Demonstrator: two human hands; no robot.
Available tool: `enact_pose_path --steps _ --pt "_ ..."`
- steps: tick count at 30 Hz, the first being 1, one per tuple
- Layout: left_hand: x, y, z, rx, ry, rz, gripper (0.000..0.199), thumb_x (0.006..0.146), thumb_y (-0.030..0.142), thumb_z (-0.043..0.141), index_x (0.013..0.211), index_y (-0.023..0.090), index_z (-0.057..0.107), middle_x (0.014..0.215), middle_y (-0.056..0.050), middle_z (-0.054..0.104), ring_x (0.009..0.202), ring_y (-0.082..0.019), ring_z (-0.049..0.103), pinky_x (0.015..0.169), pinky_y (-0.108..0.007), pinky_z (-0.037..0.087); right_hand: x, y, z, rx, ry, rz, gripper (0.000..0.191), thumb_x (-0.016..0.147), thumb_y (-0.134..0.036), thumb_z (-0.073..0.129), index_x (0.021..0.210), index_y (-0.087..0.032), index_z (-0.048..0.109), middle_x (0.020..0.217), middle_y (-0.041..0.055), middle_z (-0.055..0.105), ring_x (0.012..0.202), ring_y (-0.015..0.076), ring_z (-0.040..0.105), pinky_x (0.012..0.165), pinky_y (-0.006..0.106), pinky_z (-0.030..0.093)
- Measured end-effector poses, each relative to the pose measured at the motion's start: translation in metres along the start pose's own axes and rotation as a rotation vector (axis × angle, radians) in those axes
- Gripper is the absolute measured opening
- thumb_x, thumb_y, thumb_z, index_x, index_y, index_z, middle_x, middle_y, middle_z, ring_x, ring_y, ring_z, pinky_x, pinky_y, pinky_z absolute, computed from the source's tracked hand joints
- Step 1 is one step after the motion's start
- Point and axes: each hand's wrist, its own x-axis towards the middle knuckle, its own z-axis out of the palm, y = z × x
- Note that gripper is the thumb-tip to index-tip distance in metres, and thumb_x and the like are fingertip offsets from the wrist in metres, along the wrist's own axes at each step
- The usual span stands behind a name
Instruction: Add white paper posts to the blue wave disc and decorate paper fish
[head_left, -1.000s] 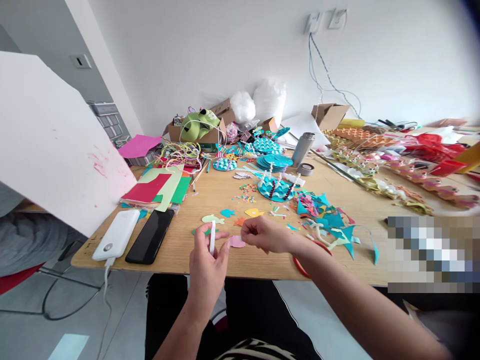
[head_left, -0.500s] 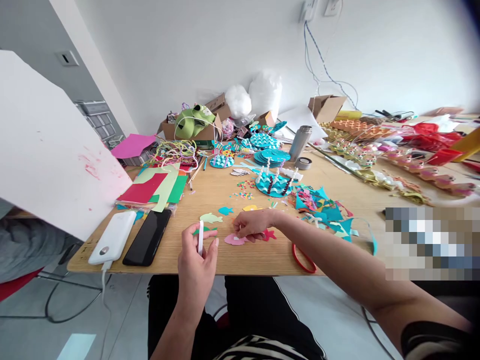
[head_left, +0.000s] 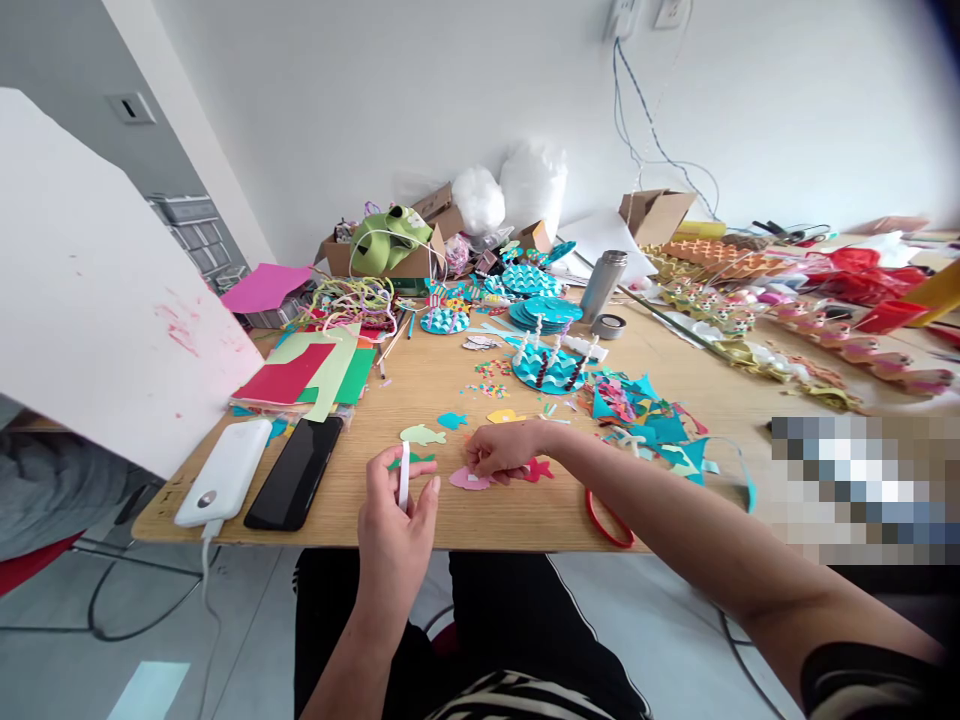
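Since one second earlier, the right hand (head_left: 507, 452) has shifted leftward onto a pink paper fish (head_left: 461, 480), while the left hand (head_left: 396, 525) has drawn slightly away from it. Nearest the viewer, the left hand's thumb and fingers curl around a narrow white strip (head_left: 404, 480), flat, straight-edged and held nearly upright above the wood-grained counter (head_left: 525, 518). Opposite, the right hand's fingers bend downward with their tips at the pink fish, beside a small white patch on its surface; how closely they meet, and whether they pinch anything, cannot be told. A smooth red loop (head_left: 600, 522) lies near the front edge, partly beneath the right forearm. To the left rest a glossy black phone (head_left: 294, 473) and a rounded white power bank (head_left: 225, 470). Around the hands lie flat cut-paper fish: red (head_left: 538, 469), green (head_left: 412, 462), pale green (head_left: 424, 435), blue (head_left: 452, 421) and yellow (head_left: 504, 415). Beyond, at right, angular paper scraps (head_left: 660, 428) form a loose heap; at left, coloured sheets (head_left: 285, 375) overlap. Farther back, a blue disc (head_left: 551, 370) carries wavy bands and twisted posts, near a grey tape roll (head_left: 608, 326) and a cylindrical metal bottle (head_left: 602, 285). Puffy white bags (head_left: 532, 190) stand against the wall (head_left: 360, 90).
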Motion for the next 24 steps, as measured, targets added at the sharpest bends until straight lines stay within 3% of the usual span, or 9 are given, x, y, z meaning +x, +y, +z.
enact_pose_path --steps 12,20,24 --pt "0.000 0.002 0.003 -0.013 -0.011 -0.003 0.037 0.082 0.034 0.061 0.112 0.022 0.042 0.098 -0.008 0.070 0.070 -0.016 0.067 0.056 -0.025 0.048 0.001 -0.006 0.005 -0.069 0.055 0.043 0.009 0.074 -0.022 0.052 0.068 -0.016 0.054 0.052 -0.0043 0.055 0.040 0.0084 0.050 0.044 0.021 0.039" --pt "-0.001 -0.002 0.003 -0.023 -0.023 -0.014 0.037 0.082 0.034 0.061 0.112 0.023 0.042 0.100 -0.008 0.069 0.076 -0.017 0.067 0.060 -0.025 0.049 0.002 -0.008 0.010 -0.138 0.088 0.088 0.028 0.078 -0.041 0.056 0.065 -0.016 0.054 0.051 -0.0025 0.057 0.042 0.0098 0.053 0.046 0.022 0.042" --pt "-0.001 -0.002 0.004 -0.015 -0.020 -0.012 0.037 0.082 0.034 0.061 0.112 0.023 0.042 0.099 -0.008 0.070 0.074 -0.017 0.067 0.059 -0.025 0.049 0.001 -0.008 0.010 -0.123 0.093 0.078 0.025 0.080 -0.036 0.055 0.066 -0.016 0.054 0.056 -0.0008 0.061 0.042 0.0103 0.054 0.046 0.024 0.043"
